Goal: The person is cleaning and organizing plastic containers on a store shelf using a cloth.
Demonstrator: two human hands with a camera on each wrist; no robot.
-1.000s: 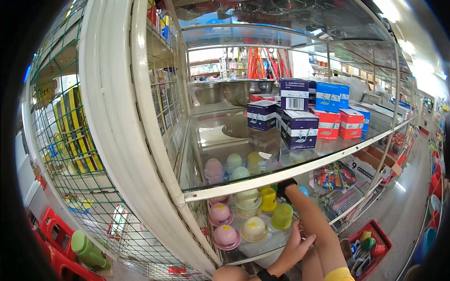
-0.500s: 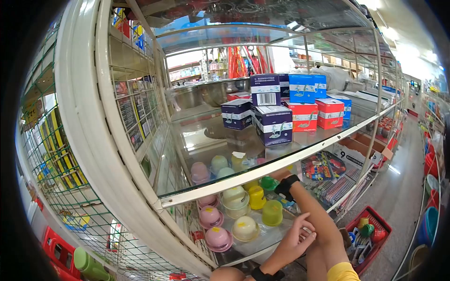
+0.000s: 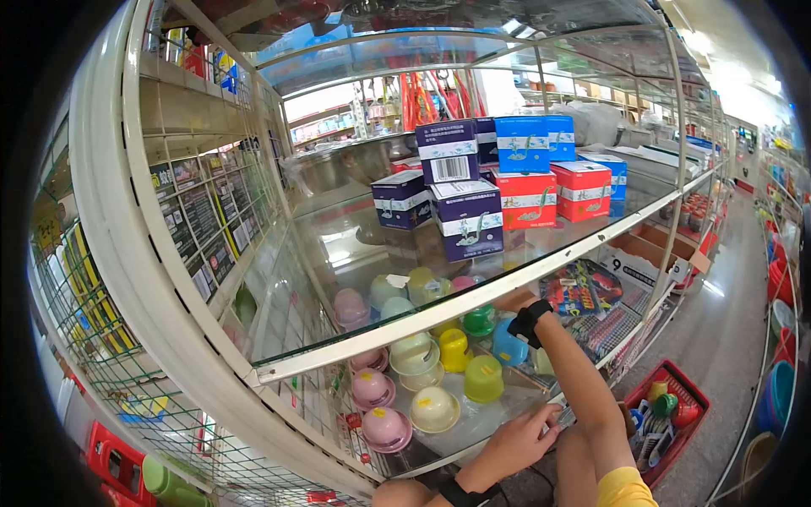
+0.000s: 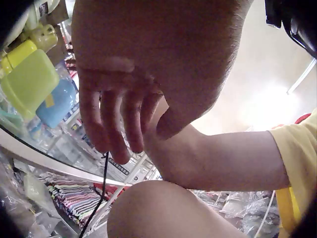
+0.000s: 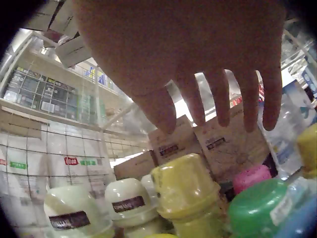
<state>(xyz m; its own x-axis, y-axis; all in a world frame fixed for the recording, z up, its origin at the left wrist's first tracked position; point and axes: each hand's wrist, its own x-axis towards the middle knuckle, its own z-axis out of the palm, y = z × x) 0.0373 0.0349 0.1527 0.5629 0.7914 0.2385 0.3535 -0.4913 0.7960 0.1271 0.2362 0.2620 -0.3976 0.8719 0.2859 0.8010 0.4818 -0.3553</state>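
My right hand (image 3: 514,299) reaches in beneath the glass shelf, over the back of the lower shelf. In the right wrist view its fingers (image 5: 223,106) hang straight and spread, holding nothing, above a yellow cup (image 5: 185,186), a green cup (image 5: 257,208) and a pink one (image 5: 251,177). Beside the right wrist sits a blue cup (image 3: 510,342). My left hand (image 3: 517,437) hangs loosely curled and holds nothing, near the lower shelf's front edge. A lime-green cup (image 3: 483,378) and a cream cup (image 3: 435,409) stand closest to it, with pink cups (image 3: 387,429) farther left.
Purple, red and blue boxes (image 3: 469,224) are stacked on the glass shelf, whose white front rail (image 3: 405,325) runs above my right forearm. A white post and wire mesh (image 3: 93,338) stand left. A filled red basket (image 3: 676,389) sits on the floor right, beside an aisle.
The head view has shifted, so the shelf appears farther left. My right hand has moved up and back under the glass; more of the green and blue cups shows. The left hand has drawn off the right forearm.
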